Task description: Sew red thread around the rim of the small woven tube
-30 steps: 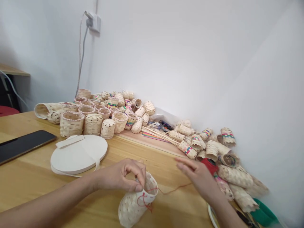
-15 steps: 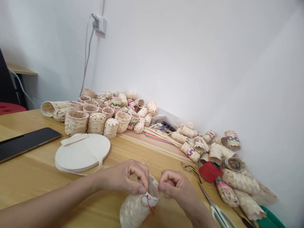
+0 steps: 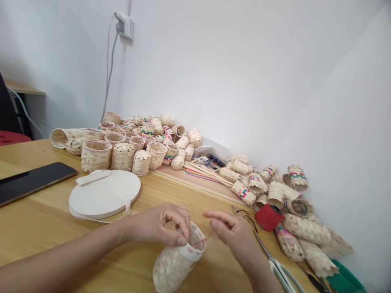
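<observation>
- Basket (image 3: 177, 264) of pale woven strips lies tilted at the near edge of the wooden surface (image 3: 45, 219), its open mouth up and toward the right, its closed end toward the person; the long axis runs from lower left to upper right.
- Left hand (image 3: 159, 224) sits directly on the basket's rim, so it is the nearer of the two; its grip is closed, thumb and forefinger pinched on the rim edge where the red thread (image 3: 198, 241) crosses it.
- Right hand (image 3: 232, 234) hovers just to the right of the mouth, apart from the weave. Its fingers are loosely extended rather than curled; the thread runs from the rim toward the fingertips, and the grip looks pinched on it (the thread is too thin there to be sure).
- Thread shows as a short red line over the rim and a small red stitch on the outer wall below it.
- Scissors (image 3: 279, 268) lie on the surface just beyond the right wrist, with a red spool (image 3: 269, 217) behind them.
- Flat white coil of tape (image 3: 102, 195) rests to the left of the hands, a dark phone (image 3: 30, 181) farther left.
- Heaps of finished small baskets (image 3: 122, 152) stand along the wall, well apart from the hands, with more lying on their sides (image 3: 305, 230) at the right.
</observation>
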Demonstrator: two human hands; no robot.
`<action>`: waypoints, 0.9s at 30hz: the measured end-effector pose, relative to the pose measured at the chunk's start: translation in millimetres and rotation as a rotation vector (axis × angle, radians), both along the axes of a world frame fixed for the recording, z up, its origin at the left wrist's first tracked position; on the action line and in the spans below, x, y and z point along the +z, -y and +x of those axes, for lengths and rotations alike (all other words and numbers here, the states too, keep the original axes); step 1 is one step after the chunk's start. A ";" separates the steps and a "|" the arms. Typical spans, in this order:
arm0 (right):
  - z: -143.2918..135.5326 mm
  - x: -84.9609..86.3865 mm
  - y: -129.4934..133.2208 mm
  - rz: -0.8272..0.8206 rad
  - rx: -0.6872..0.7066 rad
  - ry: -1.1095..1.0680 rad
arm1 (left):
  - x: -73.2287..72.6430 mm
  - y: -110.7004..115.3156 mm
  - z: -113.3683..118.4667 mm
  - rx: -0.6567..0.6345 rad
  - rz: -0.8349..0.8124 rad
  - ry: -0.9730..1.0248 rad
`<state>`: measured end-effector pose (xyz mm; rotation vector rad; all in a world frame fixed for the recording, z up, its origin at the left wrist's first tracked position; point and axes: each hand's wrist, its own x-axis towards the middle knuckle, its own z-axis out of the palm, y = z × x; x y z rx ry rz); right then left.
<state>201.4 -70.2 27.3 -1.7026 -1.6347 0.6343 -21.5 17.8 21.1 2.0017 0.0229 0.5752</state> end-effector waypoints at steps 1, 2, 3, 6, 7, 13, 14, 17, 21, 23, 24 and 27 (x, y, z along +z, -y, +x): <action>-13.0 0.3 2.2 -0.040 0.135 -0.088 | 0.4 0.1 -0.1 0.000 0.003 -0.005; -22.8 0.1 4.1 -0.074 0.248 -0.167 | 0.9 0.3 -0.3 -0.002 0.003 -0.009; -29.3 -0.4 5.4 -0.094 0.318 -0.232 | 1.4 0.5 -0.4 -0.004 0.004 -0.013; -32.5 -4.1 6.8 -0.134 0.365 -0.368 | 2.7 1.6 -0.6 -0.010 0.009 -0.027; -31.0 -5.3 6.8 -0.143 0.352 -0.395 | 2.8 2.0 -0.5 -0.011 0.012 -0.033; -30.8 -4.2 9.5 -0.044 0.258 -0.224 | 2.4 3.6 0.7 0.003 0.007 -0.013; -32.0 -3.4 10.3 -0.027 0.251 -0.170 | 2.4 3.9 1.0 0.002 0.010 -0.012; -33.4 -2.2 11.4 -0.019 0.230 -0.086 | 3.2 5.5 1.8 0.001 0.026 -0.011; -29.7 -1.3 9.5 -0.007 0.208 -0.154 | 6.3 8.6 1.7 0.042 0.061 0.013; -27.1 -0.2 8.3 0.034 0.195 -0.178 | 8.4 9.9 1.6 0.082 0.091 0.013; -26.0 0.4 8.0 0.057 0.183 -0.174 | 9.3 10.2 1.6 0.108 0.108 0.010; -25.0 0.5 8.1 0.086 0.175 -0.150 | 9.8 10.1 2.2 0.176 0.146 0.002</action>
